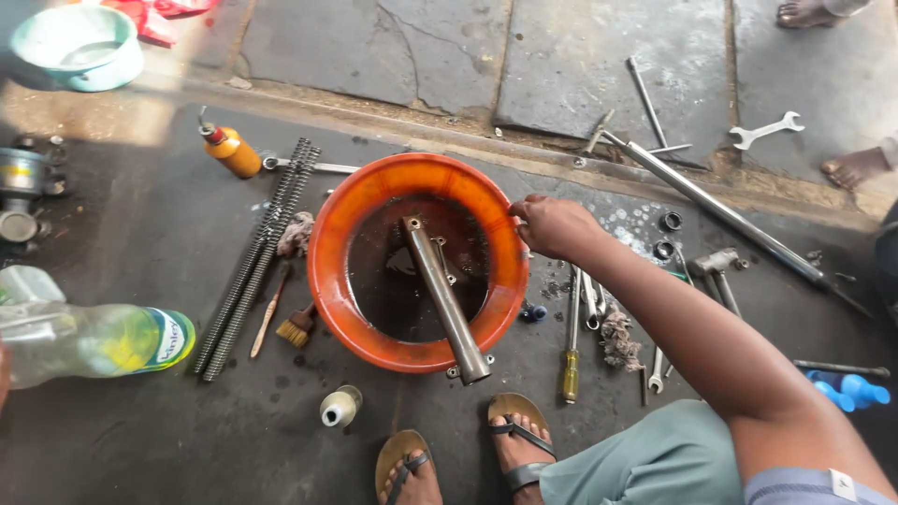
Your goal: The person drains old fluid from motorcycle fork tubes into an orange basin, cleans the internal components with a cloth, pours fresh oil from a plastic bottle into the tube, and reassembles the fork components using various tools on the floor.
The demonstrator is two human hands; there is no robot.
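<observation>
While the right hand [552, 226] grips the orange basin [329, 271] rim, closed fingers should stay firm, steadying the metal tube [445, 299] just left.

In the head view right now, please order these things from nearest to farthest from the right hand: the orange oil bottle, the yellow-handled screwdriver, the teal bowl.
From the right hand on the orange basin's rim:
1. Yellow-handled screwdriver, just below the hand.
2. Orange oil bottle, left, beyond the basin.
3. Teal bowl, far top-left corner.
</observation>
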